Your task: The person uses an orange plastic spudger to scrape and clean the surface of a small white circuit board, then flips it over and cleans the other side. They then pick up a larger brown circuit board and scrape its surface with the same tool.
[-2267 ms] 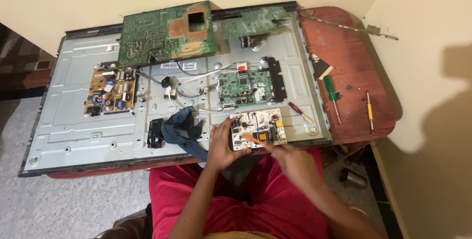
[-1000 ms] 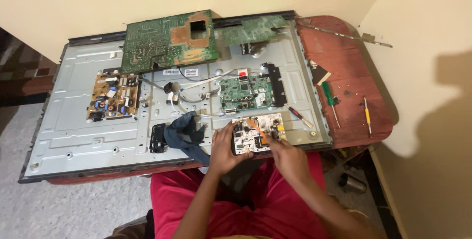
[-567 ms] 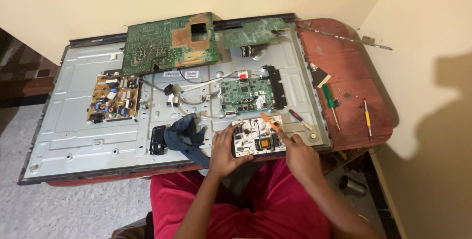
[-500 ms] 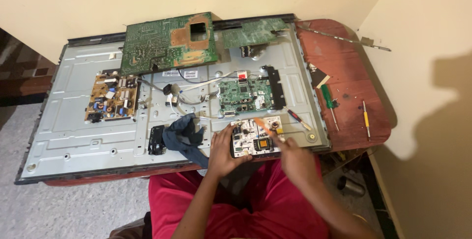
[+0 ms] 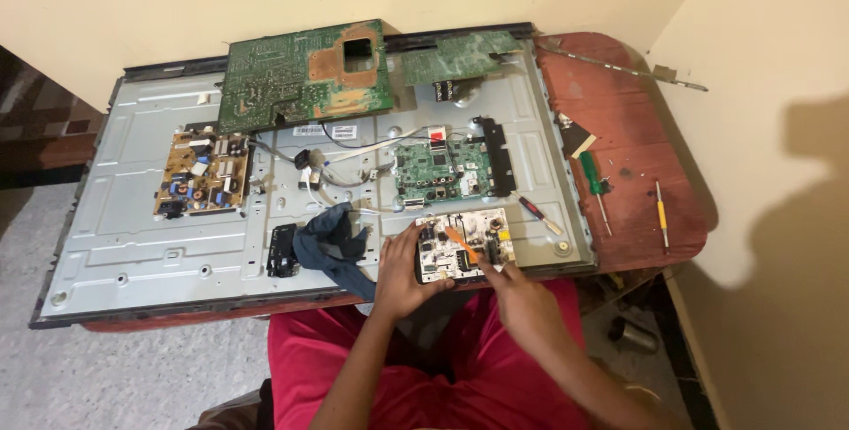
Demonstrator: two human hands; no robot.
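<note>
Holding: small pale circuit board (image 5: pixel 466 245) at the near edge of the grey metal back panel (image 5: pixel 133 235), just in front of the lap.
Left hand (image 5: pixel 400 273): fingers clamped on the board's left edge, steadying it.
Right hand (image 5: pixel 522 293): fingers closed on an orange-handled tool (image 5: pixel 460 243), tip laid across the board's middle.
Done so far: board lifted free of the panel, by the look of it; large green board (image 5: pixel 305 76) propped at the far edge, also loose.
Left: yellow power board (image 5: pixel 202 174) and green main board (image 5: pixel 440 169) seated on the panel, cables attached.
Nearby: dark blue cloth (image 5: pixel 336 244) just left of the hand; green screwdriver (image 5: pixel 594 184) and yellow screwdriver (image 5: pixel 661 214) on the red surface (image 5: pixel 637 129).
</note>
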